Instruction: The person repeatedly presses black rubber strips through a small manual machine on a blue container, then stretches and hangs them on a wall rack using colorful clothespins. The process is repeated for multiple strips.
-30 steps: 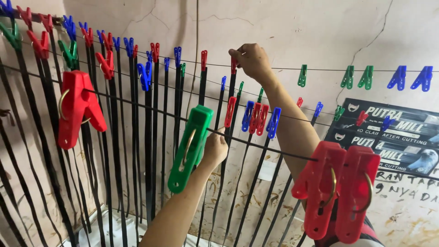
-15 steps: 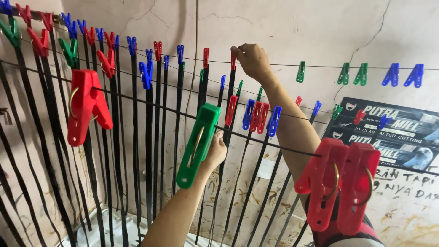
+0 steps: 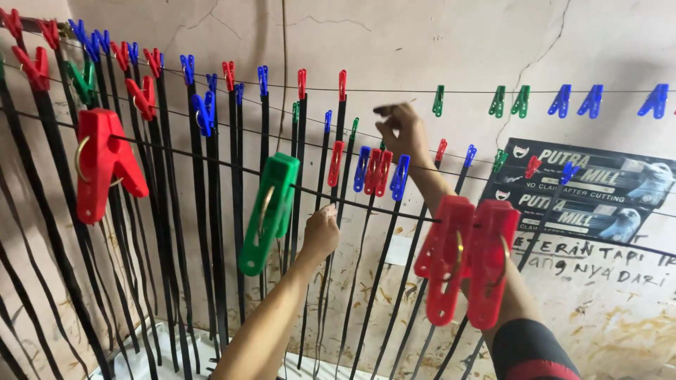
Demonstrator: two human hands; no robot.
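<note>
Many thin black strips hang from coloured clothes pegs on wires strung before a cracked wall. My right hand is raised just under the top wire, between a red peg and a green peg. Its fingertips pinch what looks like the dark top end of a strip. My left hand is lower down and closed around a black strip behind the nearest wire. Close to the camera on that wire hang a big green peg and two red pegs.
Another large red peg hangs near the camera at the left. Blue and green pegs sit bare on the top wire at the right. A dark printed poster is on the wall. A white tub stands below.
My right hand has come off the red peg on the top wire and now sits to its right, slightly lower. The left hand keeps its hold. The view has shifted a little.
</note>
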